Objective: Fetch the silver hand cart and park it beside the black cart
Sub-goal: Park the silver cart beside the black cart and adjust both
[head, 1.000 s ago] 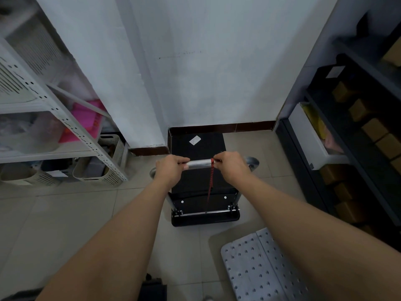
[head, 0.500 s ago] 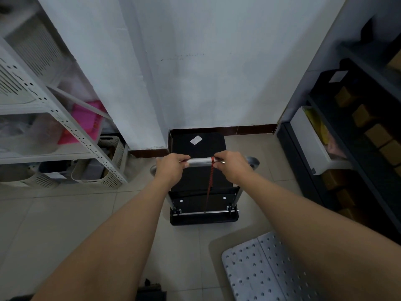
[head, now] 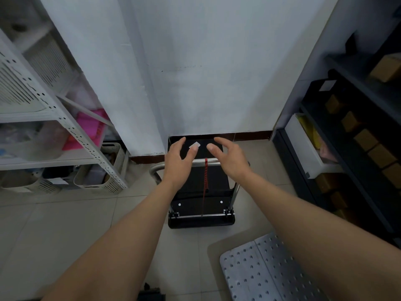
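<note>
Head view, near to far. Lowest right in frame: the perforated deck of the silver hand cart (head: 271,270), flat on the tiled floor (head: 54,224). Only its corner portion was visible; the handle was out of frame. It lay near the black cart (head: 201,220), on the viewer's side and offset to the right, not touching it.

Both bare forearms reached forward over the floor. The black cart stood straight ahead, its far end up against the brown baseboard (head: 249,135) at the foot of the white wall (head: 206,72). A red cord (head: 205,177) hung from the middle of its silver handle bar (head: 211,162), down toward the deck.

Left hand (head: 176,158): fingers spread and only slightly curved, over the left part of the bar, holding nothing. Right hand (head: 230,158): same pose over the right part, holding nothing. Whether either palm touched the bar could not be told. A small white label (head: 194,145) showed on the black deck between the two thumbs.

Left side: white slotted-steel shelving (head: 71,131) with pale baskets (head: 104,170) at floor level and a pink item (head: 91,124) on a shelf. Right side: dark shelving (head: 338,68) holding brown cardboard boxes (head: 382,155) and a white bin (head: 303,146).
</note>
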A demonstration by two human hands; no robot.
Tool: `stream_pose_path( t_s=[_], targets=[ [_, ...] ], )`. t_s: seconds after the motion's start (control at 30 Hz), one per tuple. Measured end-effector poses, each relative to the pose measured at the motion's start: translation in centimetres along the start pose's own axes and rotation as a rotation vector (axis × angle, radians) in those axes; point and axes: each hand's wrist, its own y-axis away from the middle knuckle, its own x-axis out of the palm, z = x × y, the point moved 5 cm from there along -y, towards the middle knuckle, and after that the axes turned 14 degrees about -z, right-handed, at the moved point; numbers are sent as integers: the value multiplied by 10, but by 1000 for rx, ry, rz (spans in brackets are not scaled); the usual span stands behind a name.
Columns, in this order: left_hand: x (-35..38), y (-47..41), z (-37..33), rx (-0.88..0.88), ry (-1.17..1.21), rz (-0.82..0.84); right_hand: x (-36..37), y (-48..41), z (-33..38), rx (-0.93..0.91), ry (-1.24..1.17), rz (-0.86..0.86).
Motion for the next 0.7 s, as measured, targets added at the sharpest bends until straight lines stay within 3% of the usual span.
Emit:
stream_pose_path(
  t_s=[0.37, 0.7],
  targets=[
    [-11, 59, -90, -77, 366, -43, -65, 45, 43, 18, -366, -105],
    [-28, 139, -180, 87, 450, -15, -141, 109, 84, -86, -461, -97]
  ],
)
